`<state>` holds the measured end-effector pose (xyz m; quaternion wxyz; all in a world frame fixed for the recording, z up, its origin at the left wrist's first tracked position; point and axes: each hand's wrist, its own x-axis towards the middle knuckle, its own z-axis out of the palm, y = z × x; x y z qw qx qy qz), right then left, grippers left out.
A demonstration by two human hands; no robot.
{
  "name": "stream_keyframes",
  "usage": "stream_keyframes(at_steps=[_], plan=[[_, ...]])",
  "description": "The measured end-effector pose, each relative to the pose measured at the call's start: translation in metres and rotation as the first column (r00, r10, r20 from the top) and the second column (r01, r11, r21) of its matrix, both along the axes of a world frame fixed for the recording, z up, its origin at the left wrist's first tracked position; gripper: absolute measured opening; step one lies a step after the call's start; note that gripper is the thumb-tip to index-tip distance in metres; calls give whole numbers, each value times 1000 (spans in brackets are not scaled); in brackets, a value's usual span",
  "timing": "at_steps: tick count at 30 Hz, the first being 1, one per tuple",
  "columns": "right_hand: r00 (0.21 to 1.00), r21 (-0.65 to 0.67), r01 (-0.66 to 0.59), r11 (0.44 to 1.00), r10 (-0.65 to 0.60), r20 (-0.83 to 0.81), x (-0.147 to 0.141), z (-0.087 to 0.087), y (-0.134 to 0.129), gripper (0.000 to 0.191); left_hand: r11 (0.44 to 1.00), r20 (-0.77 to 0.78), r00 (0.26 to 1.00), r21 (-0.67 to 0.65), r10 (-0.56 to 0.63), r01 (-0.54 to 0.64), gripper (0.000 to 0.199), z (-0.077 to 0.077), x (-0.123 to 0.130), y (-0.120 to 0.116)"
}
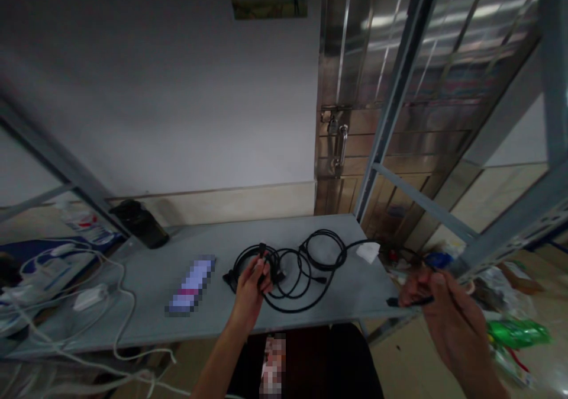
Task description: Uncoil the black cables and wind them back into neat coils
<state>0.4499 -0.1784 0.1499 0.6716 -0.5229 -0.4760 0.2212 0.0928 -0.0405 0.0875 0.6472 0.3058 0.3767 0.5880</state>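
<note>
Black cable (293,311) lies in several loose loops on the grey table (146,280). At the left coil, my left hand (254,279) is closed on the cable, with a dark plug (262,248) sticking up past the fingertips. Out past the table's right edge, my right hand (444,304) pinches another stretch of the black cable. A dark cable end (392,302) pokes out to the left of that fist. From the right coil, the cable runs toward my right hand. Another connector (320,280) rests on the table between the loops.
A blurred-out phone (191,286) and a dark bottle (139,224) are on the table's left half. White cords and a white adapter (91,297) clutter the far left. White paper (368,251) lies near the right edge. Metal posts (390,112) flank the table; a green bottle (517,332) is beyond.
</note>
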Motion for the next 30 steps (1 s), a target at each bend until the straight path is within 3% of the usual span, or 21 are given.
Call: stream_keyframes(at_steps=[3, 5, 7, 10, 15, 19, 22, 25, 30], plan=[[965, 44, 19, 999, -7, -262, 4, 22, -18, 33, 995, 42, 994, -10, 101, -101, 54, 0, -6, 1], [945, 39, 31, 999, -17, -328, 3, 34, -31, 36, 989, 73, 987, -38, 144, -142, 61, 1, -4, 0], [935, 27, 5, 1000, 5, -354, 0, 41, -43, 37, 991, 66, 990, -64, 122, -118, 59, 2, 3, -2], [941, 30, -47, 998, 55, -335, -7, 37, -58, 33, 993, 4, 1000, -118, 24, -23, 55, 2, 15, -4], [972, -68, -166, 984, 152, -179, -35, 12, -69, 32, 988, -41, 999, -153, -17, 10, 55, 0, 29, -9], [971, -209, -228, 951, 238, 24, -65, -4, -65, 32, 975, -19, 991, -183, -132, 126, 57, 4, 38, -16], [905, -243, -331, 912, 380, 192, -81, -16, -55, 31, 964, 12, 978, -165, -209, 208, 60, 9, 44, -19], [819, -239, -368, 899, 435, 375, -100, -28, -41, 27, 965, 41, 971, -107, -235, 238, 53, 16, 49, -23], [617, -304, -360, 882, 469, 632, -146, -40, -8, 16, 922, 78, 949, -224, -305, 315, 43, 26, 53, -30]])
